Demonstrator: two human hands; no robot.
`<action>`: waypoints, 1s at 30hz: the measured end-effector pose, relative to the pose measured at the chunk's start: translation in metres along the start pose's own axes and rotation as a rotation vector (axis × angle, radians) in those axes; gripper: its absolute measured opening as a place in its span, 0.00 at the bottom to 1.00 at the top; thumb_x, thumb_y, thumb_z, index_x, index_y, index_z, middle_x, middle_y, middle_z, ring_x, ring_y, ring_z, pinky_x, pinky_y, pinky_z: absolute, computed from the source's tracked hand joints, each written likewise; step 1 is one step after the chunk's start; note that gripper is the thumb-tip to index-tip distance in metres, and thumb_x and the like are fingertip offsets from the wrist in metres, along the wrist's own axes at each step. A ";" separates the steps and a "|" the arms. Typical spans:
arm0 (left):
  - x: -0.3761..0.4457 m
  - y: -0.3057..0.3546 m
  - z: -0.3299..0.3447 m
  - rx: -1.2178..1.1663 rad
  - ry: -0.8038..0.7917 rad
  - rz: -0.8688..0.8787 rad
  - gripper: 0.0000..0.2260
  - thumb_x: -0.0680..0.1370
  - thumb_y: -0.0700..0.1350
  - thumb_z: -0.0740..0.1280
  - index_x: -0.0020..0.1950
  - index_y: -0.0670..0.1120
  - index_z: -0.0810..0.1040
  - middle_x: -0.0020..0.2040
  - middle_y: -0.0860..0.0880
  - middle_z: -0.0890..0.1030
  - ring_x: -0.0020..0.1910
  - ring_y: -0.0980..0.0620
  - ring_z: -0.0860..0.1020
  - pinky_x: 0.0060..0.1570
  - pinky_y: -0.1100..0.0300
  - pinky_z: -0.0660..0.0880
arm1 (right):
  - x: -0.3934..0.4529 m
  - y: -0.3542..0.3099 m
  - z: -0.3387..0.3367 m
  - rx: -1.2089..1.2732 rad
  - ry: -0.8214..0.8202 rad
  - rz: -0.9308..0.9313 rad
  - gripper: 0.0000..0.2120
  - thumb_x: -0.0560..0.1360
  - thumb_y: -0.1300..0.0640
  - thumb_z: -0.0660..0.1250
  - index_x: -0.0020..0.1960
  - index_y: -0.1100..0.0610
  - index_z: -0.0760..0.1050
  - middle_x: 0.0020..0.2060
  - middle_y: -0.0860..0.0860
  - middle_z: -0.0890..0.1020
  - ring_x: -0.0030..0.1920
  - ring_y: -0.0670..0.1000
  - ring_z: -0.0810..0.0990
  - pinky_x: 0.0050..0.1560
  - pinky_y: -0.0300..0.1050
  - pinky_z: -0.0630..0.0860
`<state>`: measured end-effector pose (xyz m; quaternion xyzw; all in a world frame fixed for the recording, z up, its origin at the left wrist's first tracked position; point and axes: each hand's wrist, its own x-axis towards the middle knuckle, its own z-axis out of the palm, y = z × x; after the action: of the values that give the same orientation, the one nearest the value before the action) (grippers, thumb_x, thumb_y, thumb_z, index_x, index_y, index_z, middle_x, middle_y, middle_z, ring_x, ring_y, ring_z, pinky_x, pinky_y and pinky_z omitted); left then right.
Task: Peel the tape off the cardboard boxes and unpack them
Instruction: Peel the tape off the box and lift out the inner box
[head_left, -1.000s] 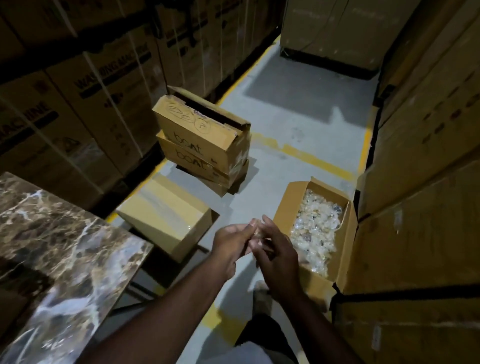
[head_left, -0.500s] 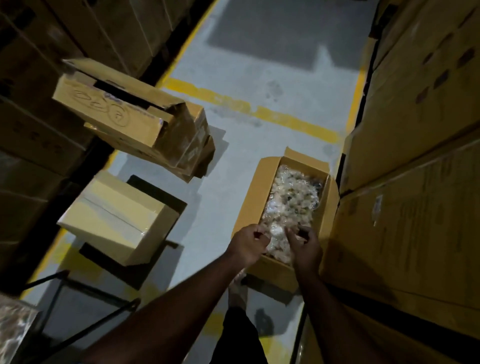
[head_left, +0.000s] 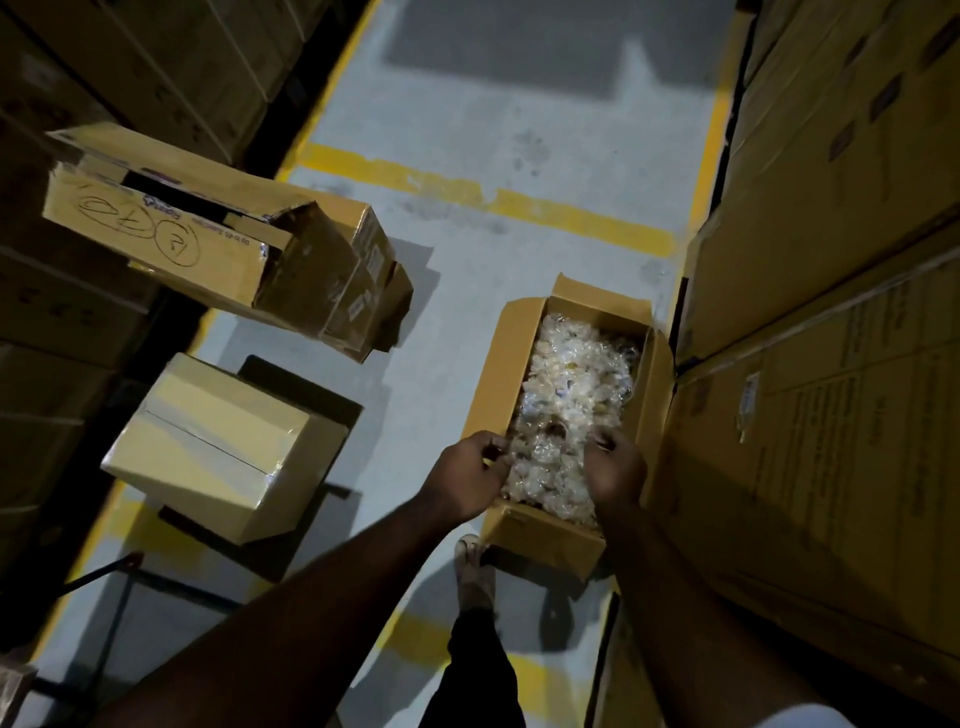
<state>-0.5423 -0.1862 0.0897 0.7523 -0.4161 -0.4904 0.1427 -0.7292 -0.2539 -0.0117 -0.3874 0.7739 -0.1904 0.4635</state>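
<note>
Both hands have dropped from chest height into the open box (head_left: 522, 374), which sits on the floor (head_left: 467, 322) at about 4 o'clock from centre, hard against the tall carton wall (head_left: 831, 415). Left hand (head_left: 465, 480) curls over the near left rim; right hand (head_left: 615, 470) is bent into the plastic-wrapped pieces (head_left: 571, 395), fingers half closed (whether either has actually pinched a packet, I cannot tell).

Risks, as I judge them: the packets look slippery and loose, so a scooped handful may spill onto the floor; dim light could hide dropped ones; the shoe (head_left: 474, 569) touching the box's near corner may nudge it.

Count: two hands, one open box, one sealed box (head_left: 223, 447) at 8 o'clock with its tape on, a stack of at least two worn boxes (head_left: 218, 244) at 10 o'clock, packets too many to count.
</note>
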 end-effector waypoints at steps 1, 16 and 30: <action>0.001 0.000 0.000 0.005 0.001 0.007 0.13 0.84 0.45 0.66 0.68 0.45 0.78 0.60 0.49 0.82 0.51 0.54 0.79 0.49 0.65 0.73 | -0.003 -0.003 0.000 -0.005 -0.003 -0.040 0.08 0.81 0.62 0.66 0.55 0.58 0.83 0.48 0.49 0.82 0.54 0.55 0.81 0.52 0.42 0.73; -0.100 -0.055 -0.104 -0.254 0.330 0.130 0.08 0.83 0.44 0.67 0.61 0.50 0.82 0.57 0.57 0.84 0.53 0.63 0.81 0.53 0.67 0.75 | -0.199 -0.111 0.064 0.349 -0.475 -0.384 0.07 0.81 0.62 0.69 0.52 0.52 0.83 0.47 0.49 0.87 0.50 0.47 0.86 0.54 0.41 0.81; -0.392 -0.241 -0.229 -0.528 1.014 0.162 0.13 0.84 0.38 0.64 0.59 0.54 0.83 0.50 0.60 0.85 0.48 0.60 0.82 0.47 0.57 0.79 | -0.541 -0.134 0.196 0.200 -1.117 -0.704 0.09 0.80 0.64 0.69 0.49 0.52 0.83 0.45 0.53 0.87 0.48 0.53 0.86 0.50 0.44 0.82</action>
<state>-0.2966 0.2176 0.2916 0.7980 -0.2155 -0.1432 0.5443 -0.3566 0.0945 0.2861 -0.6125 0.2232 -0.1719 0.7385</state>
